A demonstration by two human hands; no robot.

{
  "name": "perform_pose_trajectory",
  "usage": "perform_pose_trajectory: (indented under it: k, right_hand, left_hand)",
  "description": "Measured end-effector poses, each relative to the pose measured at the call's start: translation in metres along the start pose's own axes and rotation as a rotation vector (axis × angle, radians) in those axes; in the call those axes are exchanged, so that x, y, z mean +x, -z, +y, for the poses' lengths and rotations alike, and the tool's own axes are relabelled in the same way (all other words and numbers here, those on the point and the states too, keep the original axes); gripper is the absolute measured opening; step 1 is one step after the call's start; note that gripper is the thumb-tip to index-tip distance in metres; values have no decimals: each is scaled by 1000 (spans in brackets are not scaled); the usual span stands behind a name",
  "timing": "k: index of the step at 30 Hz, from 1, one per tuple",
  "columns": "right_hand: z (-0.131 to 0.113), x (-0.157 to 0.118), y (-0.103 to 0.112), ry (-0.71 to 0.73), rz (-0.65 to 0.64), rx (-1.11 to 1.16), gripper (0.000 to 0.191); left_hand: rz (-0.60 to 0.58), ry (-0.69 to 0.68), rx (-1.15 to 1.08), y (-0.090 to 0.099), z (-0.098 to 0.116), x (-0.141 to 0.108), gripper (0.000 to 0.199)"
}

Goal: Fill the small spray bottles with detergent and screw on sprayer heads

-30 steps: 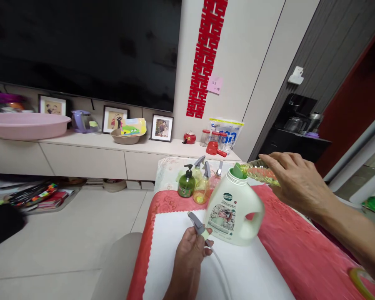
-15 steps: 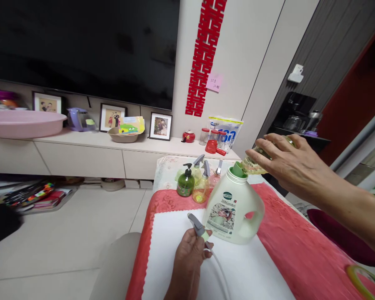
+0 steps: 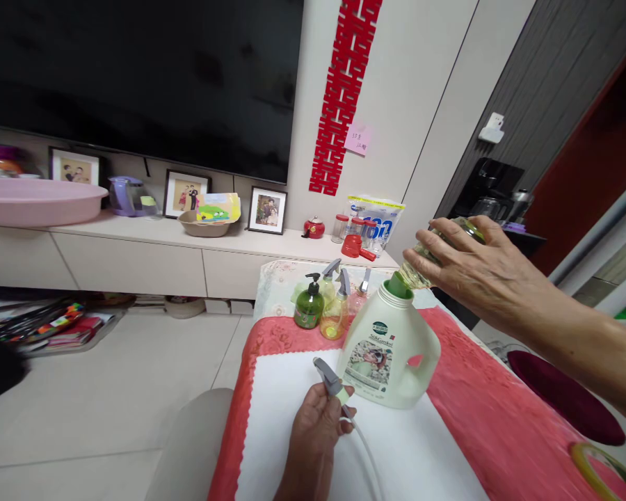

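Right of the left fingers [image 3: 314, 395], a pale handled plastic jug [image 3: 396, 358] is set on a flat white sheet [image 3: 279, 390]; beyond them, a round green pump bottle [image 3: 309, 308] is placed.

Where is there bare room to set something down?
Bare red cloth lies between the pale jug and the yellow ring, and bare white sheet left of the left hand. Crowded: behind and left of the jug, pump bottle and spray bottles.

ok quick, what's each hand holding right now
Left hand: grip closed on a grey plastic spray trigger with white tube.
Right hand: grip closed on a clear bottle, tilted at the mouth of the pale green plastic jug.
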State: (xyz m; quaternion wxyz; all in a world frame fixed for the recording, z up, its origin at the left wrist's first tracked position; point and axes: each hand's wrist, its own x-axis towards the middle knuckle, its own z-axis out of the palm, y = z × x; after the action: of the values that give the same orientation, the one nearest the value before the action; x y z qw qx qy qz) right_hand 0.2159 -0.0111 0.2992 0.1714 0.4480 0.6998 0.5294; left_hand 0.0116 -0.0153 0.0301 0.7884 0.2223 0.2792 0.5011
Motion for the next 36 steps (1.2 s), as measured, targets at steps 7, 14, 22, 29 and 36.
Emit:
perform_pose_trajectory:
  k: [7,14,22,29,36]
  right_hand:
    - [-8,-5,4,-90,-81,9,37]
    - [-17,-64,-7,-375,-96,196,53]
    - [-126,-156,11,-407,-171,835,68]
    - [-200,-180,7,-483,-180,960,62]
    - [-220,-160,15,-513,-138,1005,63]
  left_hand:
    - [-26,25,-27,3,1,-1,47]
    - [46,35,-125,2,12,1,40]
    - [155,-28,-302,2,33,10,3]
    - [136,-136,-261,-2,42,6,12]
    - [16,-123,-148,-9,33,-10,34]
